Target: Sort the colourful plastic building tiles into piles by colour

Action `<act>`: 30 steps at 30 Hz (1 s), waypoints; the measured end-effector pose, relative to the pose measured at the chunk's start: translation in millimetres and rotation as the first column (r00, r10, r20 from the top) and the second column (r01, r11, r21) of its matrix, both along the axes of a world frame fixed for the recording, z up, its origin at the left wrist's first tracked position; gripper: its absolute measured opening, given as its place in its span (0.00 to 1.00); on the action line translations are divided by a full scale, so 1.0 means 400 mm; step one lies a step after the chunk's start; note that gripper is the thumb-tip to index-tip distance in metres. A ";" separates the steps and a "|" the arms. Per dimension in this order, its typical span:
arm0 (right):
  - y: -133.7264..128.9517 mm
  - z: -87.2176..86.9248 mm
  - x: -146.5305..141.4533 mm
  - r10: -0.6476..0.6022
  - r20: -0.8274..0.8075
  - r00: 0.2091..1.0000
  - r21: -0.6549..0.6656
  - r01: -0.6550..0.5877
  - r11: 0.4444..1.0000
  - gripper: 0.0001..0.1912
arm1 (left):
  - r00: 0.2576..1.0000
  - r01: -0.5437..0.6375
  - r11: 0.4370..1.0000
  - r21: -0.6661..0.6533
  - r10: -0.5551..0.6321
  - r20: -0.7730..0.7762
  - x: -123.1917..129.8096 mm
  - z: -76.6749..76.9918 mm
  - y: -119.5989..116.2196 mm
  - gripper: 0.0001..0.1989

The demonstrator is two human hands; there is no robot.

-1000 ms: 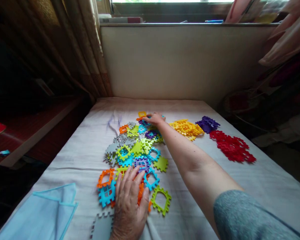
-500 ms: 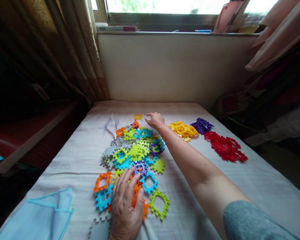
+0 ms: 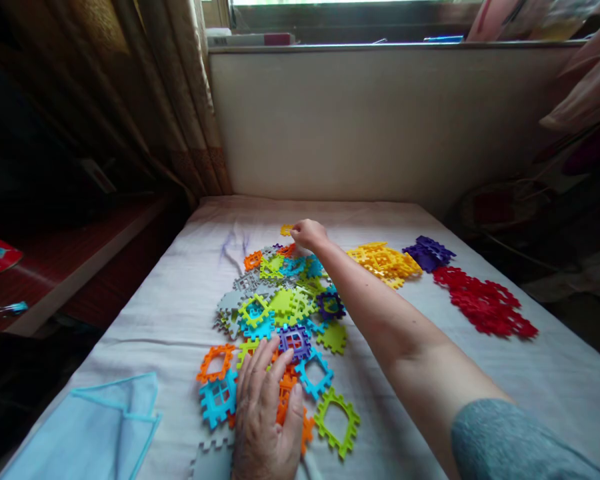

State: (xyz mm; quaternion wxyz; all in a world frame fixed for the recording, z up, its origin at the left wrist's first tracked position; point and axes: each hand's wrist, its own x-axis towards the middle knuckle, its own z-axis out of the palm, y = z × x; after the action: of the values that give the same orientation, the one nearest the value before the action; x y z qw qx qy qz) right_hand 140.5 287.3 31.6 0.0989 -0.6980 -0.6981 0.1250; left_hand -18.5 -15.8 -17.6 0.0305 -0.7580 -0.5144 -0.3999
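Interlocking plastic building tiles in mixed colours lie in a long pile (image 3: 285, 303) down the middle of the sheet. My left hand (image 3: 267, 413) rests on the near end of the pile, fingers stretched out over orange and lime tiles. A blue window tile (image 3: 219, 398) lies beside it, and a purple window tile (image 3: 295, 342) is just beyond its fingertips. At the far end, my right hand (image 3: 311, 235) has its fingers closed on the edge of a yellow tile (image 3: 287, 230); the fingertips are partly hidden.
Right of the pile are sorted heaps of yellow tiles (image 3: 385, 262), purple tiles (image 3: 429, 253) and red tiles (image 3: 485, 302). A folded light-blue cloth (image 3: 95, 427) lies at the near left. A low wall (image 3: 330, 127) stands behind the bed, with a curtain (image 3: 180, 100) at left.
My right hand has moved onto the lone yellow tile at the far end, and its fingers have closed. My left hand stays on the pile. The view has tilted down slightly.
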 end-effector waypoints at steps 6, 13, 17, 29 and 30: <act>0.053 -0.042 -0.023 -0.012 0.107 0.994 -0.013 0.013 1.000 0.26 | 0.999 0.008 1.000 -0.030 -0.009 -0.042 -0.008 -0.015 -0.005 0.22; 0.057 -0.040 -0.029 0.012 0.184 0.983 -0.002 -0.012 1.000 0.20 | 0.999 0.007 1.000 -0.009 -0.007 -0.035 -0.005 -0.012 0.001 0.21; 0.045 -0.027 -0.007 0.027 0.204 0.979 -0.024 -0.023 0.999 0.24 | 0.999 0.014 1.000 0.005 -0.014 -0.043 -0.005 -0.012 0.004 0.20; -0.160 0.042 0.187 -0.173 0.358 0.918 0.224 0.095 0.970 0.21 | 1.000 0.021 1.000 -0.002 -0.021 -0.010 -0.006 -0.010 0.008 0.17; -0.180 0.041 0.212 -0.184 0.379 0.907 0.205 0.112 0.972 0.21 | 1.000 0.019 1.000 -0.004 -0.019 -0.005 -0.006 -0.011 0.008 0.17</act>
State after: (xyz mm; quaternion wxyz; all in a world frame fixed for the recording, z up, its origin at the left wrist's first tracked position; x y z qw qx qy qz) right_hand 225.2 215.2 47.9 0.0275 -0.7481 -0.6570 -0.0895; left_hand -20.8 -12.5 -21.9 0.0266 -0.7639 -0.5078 -0.3973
